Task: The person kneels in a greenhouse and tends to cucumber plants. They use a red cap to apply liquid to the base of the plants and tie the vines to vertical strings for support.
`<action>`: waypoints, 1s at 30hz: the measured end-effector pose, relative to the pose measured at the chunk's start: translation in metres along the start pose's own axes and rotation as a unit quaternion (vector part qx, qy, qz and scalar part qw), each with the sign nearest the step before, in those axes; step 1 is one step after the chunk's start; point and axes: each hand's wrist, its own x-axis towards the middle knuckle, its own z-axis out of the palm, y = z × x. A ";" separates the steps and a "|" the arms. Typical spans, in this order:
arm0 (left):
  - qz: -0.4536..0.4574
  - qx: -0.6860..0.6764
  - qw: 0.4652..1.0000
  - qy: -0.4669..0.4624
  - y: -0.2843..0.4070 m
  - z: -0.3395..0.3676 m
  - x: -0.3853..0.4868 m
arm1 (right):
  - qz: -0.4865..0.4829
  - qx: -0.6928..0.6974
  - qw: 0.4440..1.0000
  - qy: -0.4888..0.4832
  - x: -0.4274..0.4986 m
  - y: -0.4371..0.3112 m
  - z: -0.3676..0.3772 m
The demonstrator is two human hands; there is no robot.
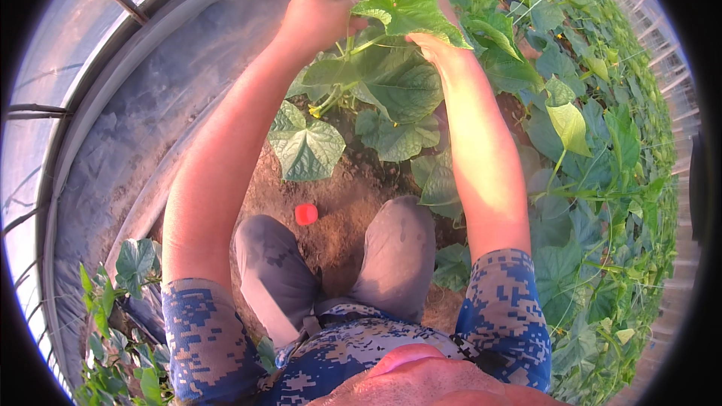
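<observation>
A cucumber vine (350, 43) stands in front of me, with broad green leaves and a small yellow flower (315, 111) low on it. My left hand (322, 13) is at the upper stem from the left, its fingers curled in against it. On the other side my right hand (430, 45) reaches in behind a large bright leaf (414, 8). That leaf covers most of its fingers, so what they hold is hidden. Below the hands, a pale-veined leaf (307, 144) spreads over the soil.
A small red object (306, 213) lies on the bare soil (333, 248) between my knees. Dense cucumber plants (592, 180) with thin strings fill the right side. Grey sheeting (130, 107) and the curved greenhouse frame (62, 152) run along the left. More leaves (135, 265) grow at lower left.
</observation>
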 end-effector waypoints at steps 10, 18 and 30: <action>0.216 0.209 0.953 -0.035 -0.028 -0.013 0.023 | 0.084 0.246 0.965 -0.046 0.044 -0.013 0.022; 0.010 0.040 0.999 0.005 0.000 -0.009 -0.002 | 0.081 -0.007 0.989 -0.125 0.026 -0.062 0.039; -0.009 -0.072 0.997 -0.014 0.002 0.003 -0.005 | 0.105 0.176 0.973 -0.106 0.041 -0.032 0.010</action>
